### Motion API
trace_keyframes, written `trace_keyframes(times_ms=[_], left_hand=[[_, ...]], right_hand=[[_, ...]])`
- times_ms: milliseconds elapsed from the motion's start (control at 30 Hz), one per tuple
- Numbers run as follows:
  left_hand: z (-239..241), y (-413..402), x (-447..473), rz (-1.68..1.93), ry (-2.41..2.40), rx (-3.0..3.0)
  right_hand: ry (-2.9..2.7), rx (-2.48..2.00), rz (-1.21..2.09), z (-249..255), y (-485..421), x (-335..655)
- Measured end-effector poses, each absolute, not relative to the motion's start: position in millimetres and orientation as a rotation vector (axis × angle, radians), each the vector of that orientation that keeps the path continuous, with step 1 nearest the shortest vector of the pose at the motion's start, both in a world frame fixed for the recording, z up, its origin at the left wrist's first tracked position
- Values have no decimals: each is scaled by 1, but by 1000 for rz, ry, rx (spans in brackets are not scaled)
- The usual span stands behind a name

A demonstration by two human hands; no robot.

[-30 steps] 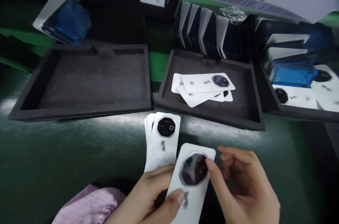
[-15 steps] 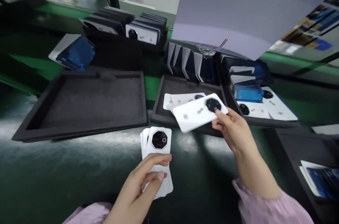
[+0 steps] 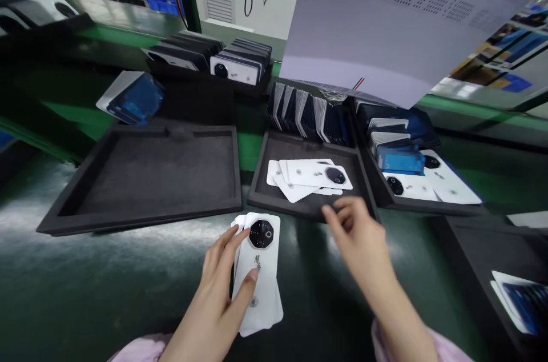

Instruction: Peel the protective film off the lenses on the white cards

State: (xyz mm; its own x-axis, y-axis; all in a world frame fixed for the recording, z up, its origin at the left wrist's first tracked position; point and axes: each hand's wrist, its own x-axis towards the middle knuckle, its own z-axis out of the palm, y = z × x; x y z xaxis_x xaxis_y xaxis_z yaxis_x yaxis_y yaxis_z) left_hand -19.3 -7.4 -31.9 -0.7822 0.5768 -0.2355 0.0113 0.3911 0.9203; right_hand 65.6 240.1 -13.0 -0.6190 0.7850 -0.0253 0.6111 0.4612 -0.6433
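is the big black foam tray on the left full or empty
Empty: the big black foam tray shows only its bare dark floor, while the smaller black tray beside it holds white phone back covers.

Left hand (image 3: pixel 222 288) presses a stack of white covers (image 3: pixel 258 273) at the bench's near edge; right hand (image 3: pixel 359 236) hovers empty beside the middle tray (image 3: pixel 261 188).

No text is legible; the top white cover (image 3: pixel 258 270) bears small script (unreadable).

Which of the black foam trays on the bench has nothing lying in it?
The wide black foam tray at the left; the narrower middle tray and the right tray both hold white phone back covers.
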Motion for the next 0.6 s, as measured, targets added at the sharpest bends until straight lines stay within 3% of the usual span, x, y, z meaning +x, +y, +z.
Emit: trace_keyframes(times_ms=[167, 400, 600], left_hand=[[-42, -4, -6, 1232, 2185, 634], [-44, -2, -7, 1261, 2131, 650], [-32, -3, -10, 1543, 1863, 279]], right_hand=[[-2665, -949, 1442, -37, 168, 69], [-2465, -952, 1632, -45, 167, 68], [-2392, -663, 1809, -29, 167, 85]])
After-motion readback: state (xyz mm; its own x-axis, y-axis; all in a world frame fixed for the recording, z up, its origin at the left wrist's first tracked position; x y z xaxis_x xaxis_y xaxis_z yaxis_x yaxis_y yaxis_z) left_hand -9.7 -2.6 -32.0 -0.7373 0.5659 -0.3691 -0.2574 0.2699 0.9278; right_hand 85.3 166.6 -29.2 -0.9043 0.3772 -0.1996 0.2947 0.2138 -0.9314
